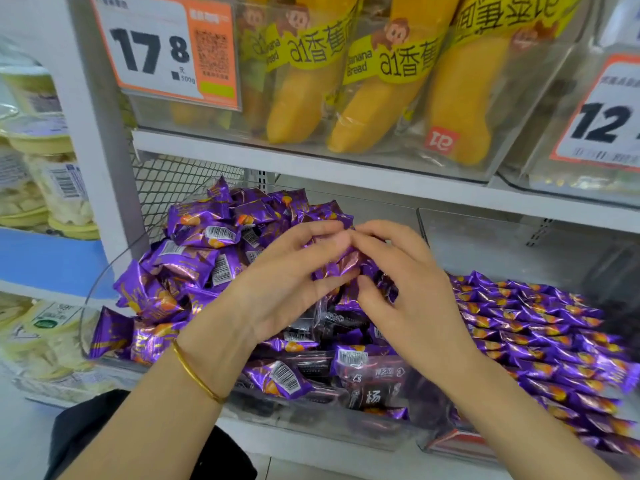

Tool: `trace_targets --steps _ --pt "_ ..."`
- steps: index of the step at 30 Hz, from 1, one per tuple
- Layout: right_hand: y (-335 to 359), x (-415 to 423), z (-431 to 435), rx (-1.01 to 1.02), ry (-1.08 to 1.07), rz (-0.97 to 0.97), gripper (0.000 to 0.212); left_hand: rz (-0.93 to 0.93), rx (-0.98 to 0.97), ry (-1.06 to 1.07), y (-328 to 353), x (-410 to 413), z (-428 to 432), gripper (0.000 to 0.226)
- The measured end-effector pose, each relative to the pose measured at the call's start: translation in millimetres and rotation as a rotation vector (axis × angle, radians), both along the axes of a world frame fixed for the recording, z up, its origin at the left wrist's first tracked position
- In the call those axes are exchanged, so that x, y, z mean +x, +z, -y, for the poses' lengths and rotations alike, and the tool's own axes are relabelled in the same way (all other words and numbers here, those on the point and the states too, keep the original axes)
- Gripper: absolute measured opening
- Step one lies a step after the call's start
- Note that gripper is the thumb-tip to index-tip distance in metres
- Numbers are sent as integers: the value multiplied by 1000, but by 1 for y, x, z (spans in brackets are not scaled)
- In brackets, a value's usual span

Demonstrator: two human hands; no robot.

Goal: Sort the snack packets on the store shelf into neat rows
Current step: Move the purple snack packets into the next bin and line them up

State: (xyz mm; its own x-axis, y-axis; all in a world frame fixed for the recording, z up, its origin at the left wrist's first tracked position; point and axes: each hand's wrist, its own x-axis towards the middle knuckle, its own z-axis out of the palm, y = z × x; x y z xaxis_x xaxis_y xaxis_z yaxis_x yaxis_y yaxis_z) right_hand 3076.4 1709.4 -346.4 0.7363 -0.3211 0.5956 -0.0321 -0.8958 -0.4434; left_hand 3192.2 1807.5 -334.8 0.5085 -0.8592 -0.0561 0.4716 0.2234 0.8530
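The white store shelf (311,161) spans the view. On its upper tier, at 12 o'clock, stand yellow banana bread packs (374,98) in a clear box, with an orange-edged price tag (152,50) reading 17.8 at 11 o'clock. On the lower tier a clear bin (104,282) holds a loose pile of purple snack packets (194,258), heaped from 9 o'clock to the centre. At 3 to 4 o'clock, just beside it, lie the neat rows (540,327) of the same purple packets, all lying one way. A few dark packets (370,393) sit at 6 o'clock in the bin. Over the pile the left hand (277,282) and right hand (408,292) meet, fingers curled narrowly round the held packets (341,263), a small purple bunch pinched between both thumbs and fingers. A gold bangle (194,372) circles the left wrist.
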Motion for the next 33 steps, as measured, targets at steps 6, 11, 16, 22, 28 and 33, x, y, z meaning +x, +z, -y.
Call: trace_targets --steps 6,11,16,22,28,33 --pt "12 -12 6 358 125 108 37 145 10 -37 -6 -1 -1 51" --pt "13 -19 16 135 99 -8 41 174 -11 -20 -2 -2 -2 44" --pt "18 -23 18 223 41 84 20 111 0 51 -2 -3 2 38" --pt "19 -20 20 302 11 -52 16 300 54 -35 -4 -4 0 49" --pt "16 -15 16 283 -34 62 12 475 46 -71 -14 -6 4 40" --pt "24 -25 27 183 29 -46 26 696 27 -87 -8 -10 1 36"
